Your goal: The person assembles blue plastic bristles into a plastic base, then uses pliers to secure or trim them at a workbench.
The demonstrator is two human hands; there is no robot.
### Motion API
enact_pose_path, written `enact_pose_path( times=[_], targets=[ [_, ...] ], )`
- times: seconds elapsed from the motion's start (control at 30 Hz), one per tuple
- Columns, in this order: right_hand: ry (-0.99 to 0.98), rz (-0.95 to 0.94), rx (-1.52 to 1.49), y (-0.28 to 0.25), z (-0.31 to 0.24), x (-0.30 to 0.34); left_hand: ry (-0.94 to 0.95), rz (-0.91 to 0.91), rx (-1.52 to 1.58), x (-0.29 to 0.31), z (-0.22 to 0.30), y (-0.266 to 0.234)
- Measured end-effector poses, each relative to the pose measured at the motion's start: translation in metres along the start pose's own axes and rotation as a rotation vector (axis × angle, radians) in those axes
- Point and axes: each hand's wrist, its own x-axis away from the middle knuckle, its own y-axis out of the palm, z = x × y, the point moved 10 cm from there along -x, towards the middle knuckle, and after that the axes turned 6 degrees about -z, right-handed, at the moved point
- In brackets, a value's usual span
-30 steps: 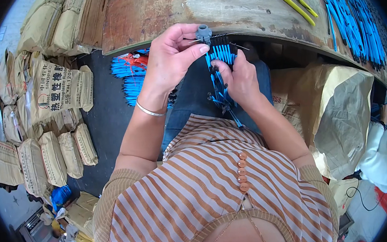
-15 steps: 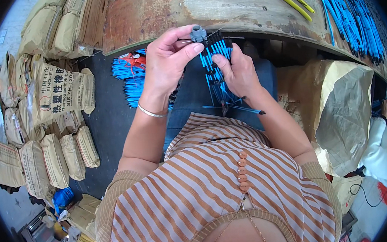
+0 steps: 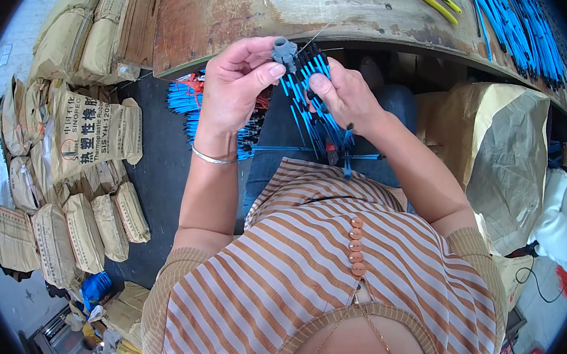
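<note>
My left hand [image 3: 231, 91] is closed, thumb and fingers pinching a small grey plastic fitting [image 3: 285, 54] with a round hollow end. A thin metal wire [image 3: 318, 36] slants up and right beside the fitting. My right hand [image 3: 350, 98] wraps round a bundle of thin blue rods with black ends [image 3: 304, 95], its thumb lying across them. The bundle's upper ends are close against the fitting; whether they join it I cannot tell. Lower down, several rods hang out at angles over my lap, one blue rod [image 3: 366, 157] pointing right.
A worn wooden table [image 3: 218, 22] lies ahead, with yellow-handled pliers [image 3: 431, 2] and piles of blue rods [image 3: 518, 32]. More tied blue rods [image 3: 187, 98] are below its edge. Brown paper sacks [image 3: 52, 242] are stacked at left; an open paper sack [image 3: 508, 152] stands at right.
My left hand and the fitting have shifted slightly left. The rod bundle now leans more, its lower end swung right, and the wire has tilted upward.
</note>
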Motion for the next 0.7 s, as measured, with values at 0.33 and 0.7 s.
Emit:
enact_pose_path(
  times=[0.33,0.7],
  targets=[
    [-0.059,-0.270,-0.139,0.019,0.002,-0.006,-0.044,-0.205,0.043,-0.001,-0.005,0.005],
    [0.077,-0.069,-0.581,0.003,0.027,0.004,-0.104,-0.076,0.160,-0.022,-0.025,0.015]
  ],
)
